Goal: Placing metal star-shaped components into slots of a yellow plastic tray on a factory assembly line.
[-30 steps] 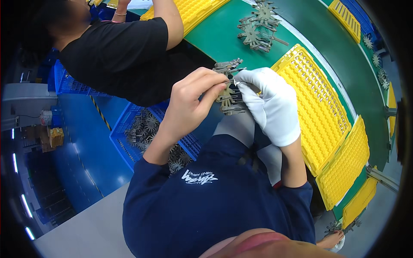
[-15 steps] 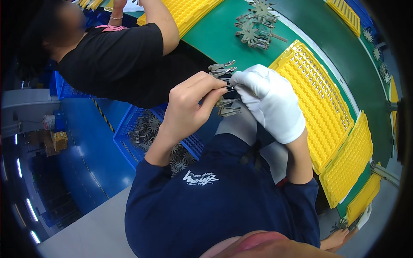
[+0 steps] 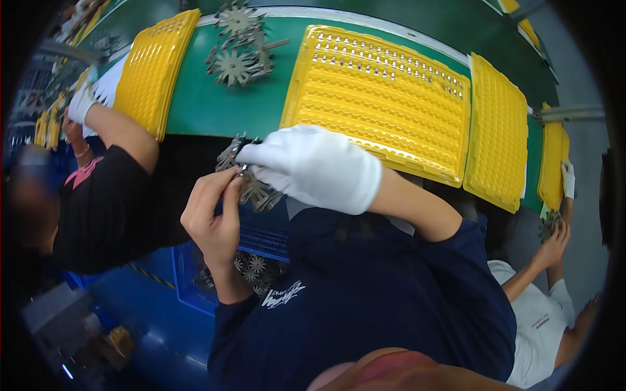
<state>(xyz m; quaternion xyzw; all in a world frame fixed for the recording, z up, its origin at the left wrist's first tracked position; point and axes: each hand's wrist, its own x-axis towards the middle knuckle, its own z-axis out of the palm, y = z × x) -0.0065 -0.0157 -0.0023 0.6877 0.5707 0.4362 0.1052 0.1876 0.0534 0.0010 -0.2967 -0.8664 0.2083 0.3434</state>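
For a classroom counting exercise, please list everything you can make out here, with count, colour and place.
Trays: at least five, yellow, along the bench
Small parts: many, silvery, rows toward the largest tray's far side
Bench: at least one, green, in front of the person
Bench stars: two clear, grey, left of the largest tray
Basket: at least one, blue, low beside the person
Basket stars: several, grey, in the basket
Floor: one, blue, lower left
Co-workers: at least two, one black top, one white, left and right
Held star: at least one, grey, at the hands
Top: one, navy, on the person
Left hand: one, bare, pinching at the held star
Right hand: one, white glove, against the held star
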